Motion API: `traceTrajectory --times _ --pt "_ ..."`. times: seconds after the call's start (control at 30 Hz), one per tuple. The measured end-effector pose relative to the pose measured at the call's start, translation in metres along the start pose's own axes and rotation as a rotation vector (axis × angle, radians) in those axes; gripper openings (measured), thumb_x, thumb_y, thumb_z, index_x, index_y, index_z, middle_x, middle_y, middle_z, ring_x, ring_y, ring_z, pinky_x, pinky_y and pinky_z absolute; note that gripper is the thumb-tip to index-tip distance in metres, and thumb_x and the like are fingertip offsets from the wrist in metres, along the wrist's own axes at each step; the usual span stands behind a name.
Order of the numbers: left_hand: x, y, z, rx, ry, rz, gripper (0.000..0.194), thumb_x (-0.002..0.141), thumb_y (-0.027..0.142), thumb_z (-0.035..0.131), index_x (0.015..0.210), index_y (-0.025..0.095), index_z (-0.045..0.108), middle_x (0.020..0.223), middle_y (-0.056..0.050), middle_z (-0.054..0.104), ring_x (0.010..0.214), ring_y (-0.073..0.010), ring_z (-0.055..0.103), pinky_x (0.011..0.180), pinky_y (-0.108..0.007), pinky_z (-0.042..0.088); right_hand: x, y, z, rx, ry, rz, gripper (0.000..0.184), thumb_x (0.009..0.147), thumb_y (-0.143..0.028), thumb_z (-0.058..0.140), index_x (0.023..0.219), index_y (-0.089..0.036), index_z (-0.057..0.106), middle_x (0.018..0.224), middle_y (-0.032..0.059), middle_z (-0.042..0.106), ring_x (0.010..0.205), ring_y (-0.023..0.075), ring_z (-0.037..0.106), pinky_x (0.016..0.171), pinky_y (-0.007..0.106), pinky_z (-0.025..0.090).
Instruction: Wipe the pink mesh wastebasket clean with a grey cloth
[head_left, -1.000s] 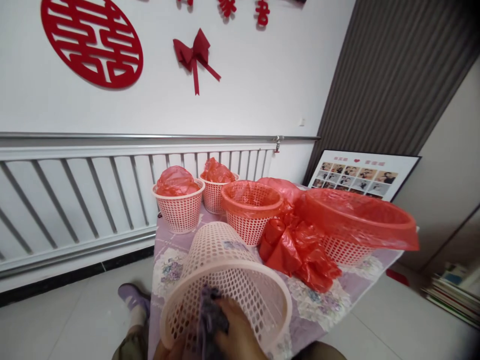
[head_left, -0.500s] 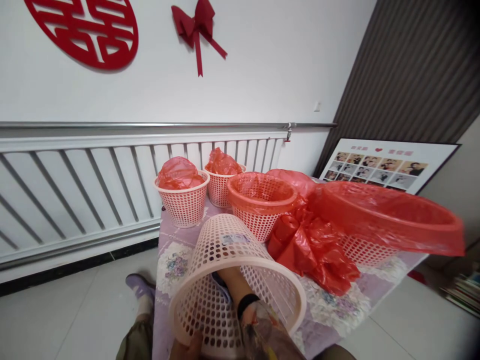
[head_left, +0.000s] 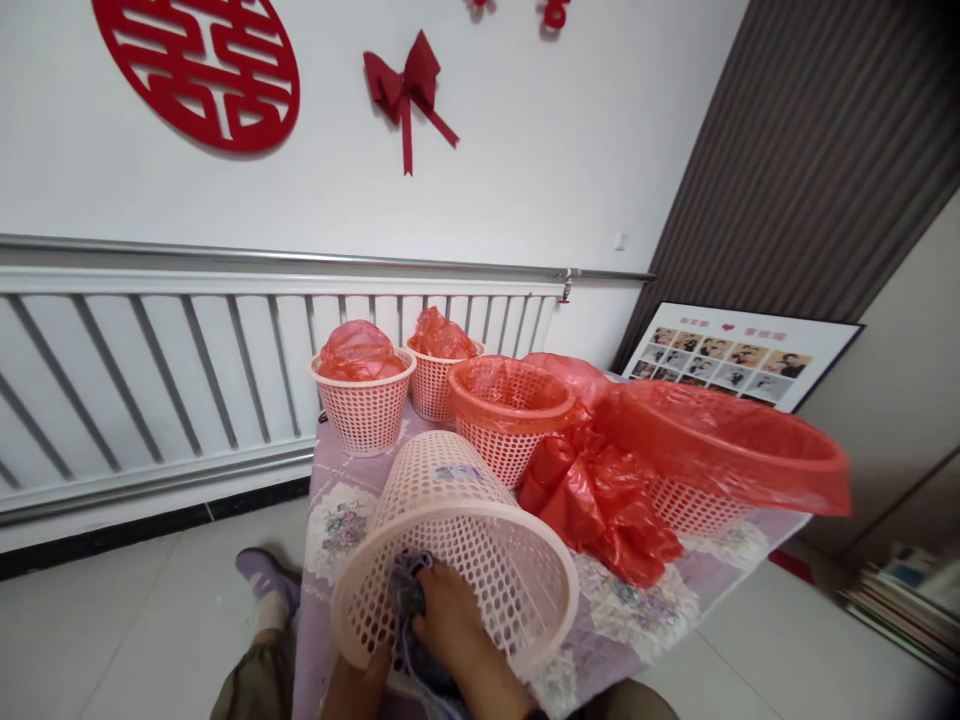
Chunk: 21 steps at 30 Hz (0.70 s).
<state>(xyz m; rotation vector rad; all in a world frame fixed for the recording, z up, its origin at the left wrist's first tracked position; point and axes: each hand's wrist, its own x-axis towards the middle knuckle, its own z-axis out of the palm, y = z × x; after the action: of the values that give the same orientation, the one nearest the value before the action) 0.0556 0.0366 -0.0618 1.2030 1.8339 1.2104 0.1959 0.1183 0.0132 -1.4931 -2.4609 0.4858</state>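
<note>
A pale pink perforated plastic basket (head_left: 442, 472) lies tipped on its side, its mouth facing me. My left hand (head_left: 361, 682) grips the lower left of its rim, partly cut off by the picture's bottom edge. Just inside the mouth, my right hand (head_left: 452, 622) is closed on a crumpled purple-grey cloth (head_left: 411, 598). Part of the cloth hangs down over the near rim, against the basket's left inner wall. The right fingertips are hidden behind the hand and the cloth.
Baskets with red bag liners stand behind: two small ones (head_left: 365, 415) (head_left: 431, 390), a medium one (head_left: 502, 450) and a wide one (head_left: 690, 505). Crumpled red plastic bags (head_left: 600, 500) lie beside them on the floral tablecloth (head_left: 341, 590). A radiator (head_left: 172, 370) lines the wall; a photo board (head_left: 750, 350) leans at right.
My right hand has drawn back from deep in the basket towards its mouth, bringing the cloth into sight. My left hand stays on the rim. The view has shifted slightly.
</note>
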Motion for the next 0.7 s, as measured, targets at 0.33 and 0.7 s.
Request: traceTrajectory --times 0.33,0.7 --pt "0.005 0.013 -0.043 -0.172 -0.118 -0.080 0.077 0.081 0.054 0.050 0.136 0.001 0.044 0.136 -0.023 0.062 0.130 -0.0316 0.057 0.110 -0.042 0.046 -0.054 -0.002 0.009 0.067 -0.005 -0.011 0.052 0.063 -0.017 0.063 0.114 -0.021 0.070 0.119 0.0119 0.066 0.114 0.0317 0.057 0.100 0.041 0.043" --pt "0.017 -0.022 -0.037 0.004 0.054 -0.001 0.056 0.084 0.045 0.043 0.128 0.013 0.059 0.131 -0.014 0.068 0.134 -0.0283 0.054 0.114 -0.044 0.043 0.006 0.007 -0.023 0.437 0.240 -0.072 0.076 0.062 -0.006 0.057 0.137 -0.018 0.053 0.135 0.0122 0.062 0.125 0.0275 0.057 0.109 0.043 0.041"
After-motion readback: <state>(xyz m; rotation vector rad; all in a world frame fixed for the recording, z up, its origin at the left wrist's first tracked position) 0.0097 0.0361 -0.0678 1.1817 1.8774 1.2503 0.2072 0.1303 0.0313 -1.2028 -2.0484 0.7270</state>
